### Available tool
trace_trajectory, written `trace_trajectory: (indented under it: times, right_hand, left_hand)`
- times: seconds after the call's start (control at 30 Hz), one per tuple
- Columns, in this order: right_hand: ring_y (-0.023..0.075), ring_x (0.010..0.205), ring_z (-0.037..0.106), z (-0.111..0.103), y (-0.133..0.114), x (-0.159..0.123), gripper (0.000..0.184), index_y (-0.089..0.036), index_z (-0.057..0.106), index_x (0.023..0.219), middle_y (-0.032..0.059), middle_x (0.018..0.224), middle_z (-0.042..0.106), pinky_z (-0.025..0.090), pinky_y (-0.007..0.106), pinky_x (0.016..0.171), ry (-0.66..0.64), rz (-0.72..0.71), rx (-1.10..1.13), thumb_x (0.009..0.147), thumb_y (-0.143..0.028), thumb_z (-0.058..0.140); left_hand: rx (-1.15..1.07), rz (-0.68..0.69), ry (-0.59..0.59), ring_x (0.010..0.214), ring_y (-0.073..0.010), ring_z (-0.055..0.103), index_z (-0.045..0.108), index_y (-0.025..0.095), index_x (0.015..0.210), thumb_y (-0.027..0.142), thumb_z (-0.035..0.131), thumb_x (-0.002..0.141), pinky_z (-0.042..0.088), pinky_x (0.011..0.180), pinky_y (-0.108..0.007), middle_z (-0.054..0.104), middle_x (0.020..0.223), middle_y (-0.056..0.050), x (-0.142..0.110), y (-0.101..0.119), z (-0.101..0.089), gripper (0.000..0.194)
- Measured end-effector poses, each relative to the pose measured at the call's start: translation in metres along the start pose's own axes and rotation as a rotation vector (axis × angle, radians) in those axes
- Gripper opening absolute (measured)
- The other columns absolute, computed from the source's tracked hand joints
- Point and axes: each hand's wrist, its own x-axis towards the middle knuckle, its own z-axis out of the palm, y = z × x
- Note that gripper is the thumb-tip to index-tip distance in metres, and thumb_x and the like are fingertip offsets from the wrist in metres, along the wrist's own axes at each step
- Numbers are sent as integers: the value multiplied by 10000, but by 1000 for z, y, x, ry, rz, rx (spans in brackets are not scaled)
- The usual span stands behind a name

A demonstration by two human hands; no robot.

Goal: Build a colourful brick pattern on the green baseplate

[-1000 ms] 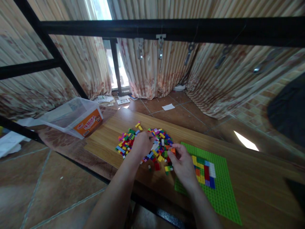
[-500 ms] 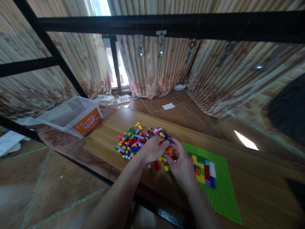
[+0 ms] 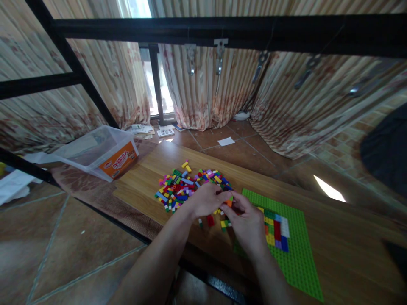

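My left hand [image 3: 206, 200] and my right hand [image 3: 249, 218] meet over the near right side of a pile of toy bricks [image 3: 176, 190]. An orange toy brick [image 3: 229, 203] shows between their fingertips, and both hands are closed on it. Fingers cover part of the brick. Just below lie a red brick [image 3: 210, 220] and a few green and yellow bricks [image 3: 225, 225]. Beside my right hand is a green baseplate [image 3: 297, 262], bearing a flat patch of coloured bricks [image 3: 277, 231], partly hidden by that hand.
A clear plastic box [image 3: 95, 156] with an orange label stands left of the wooden board [image 3: 143, 182]. A black metal bar [image 3: 203, 31] crosses above, with clips [image 3: 219, 59] hanging from it. Papers [image 3: 226, 141] lie on the tiled floor before the curtains.
My hands have drawn closer around the orange brick, and my right hand has turned slightly, covering more of the patch's left edge. The whole view has shifted a little.
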Motion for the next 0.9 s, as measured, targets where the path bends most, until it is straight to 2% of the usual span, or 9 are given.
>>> trace_trajectory:
  times: [0.23,0.37,0.63,0.73,0.9]
  right_hand:
    - [167,754,668,3,-3,-1,294,-240,683,1012,9,864,730,527,285,694,-39,29,164,748,-365,713]
    - [176,826,669,5,-1,0,313,-235,685,1007,18,928,734,528,305,754,-53,41,261,718,-339,746]
    - [170,843,661,3,-1,1,335,-233,698,1012,13,951,733,527,316,785,-73,67,347,696,-320,768]
    - [170,814,661,0,-5,1,360,-226,702,1011,15,923,735,534,319,762,-54,108,373,677,-332,781]
    - [170,783,678,-1,-10,3,402,-224,700,1014,35,976,738,553,337,753,-25,219,497,648,-353,803]
  left_hand:
    - [80,-18,-37,517,-106,415,494,164,597,431,390,902,263,493,-252,444,543,26,-1,5,-2,419]
    - [66,-15,-54,518,-104,398,485,167,605,424,388,903,260,494,-251,431,546,31,-2,5,-3,405]
    - [-27,-5,-51,539,-103,383,469,167,602,406,396,885,284,514,-243,416,553,38,-4,1,-3,378]
    - [-109,4,-15,552,-102,382,473,167,612,387,398,877,297,526,-238,415,568,40,-2,-2,-3,352]
    - [-126,-78,116,517,-97,336,458,175,618,423,415,867,261,492,-238,367,554,52,0,-8,-8,354]
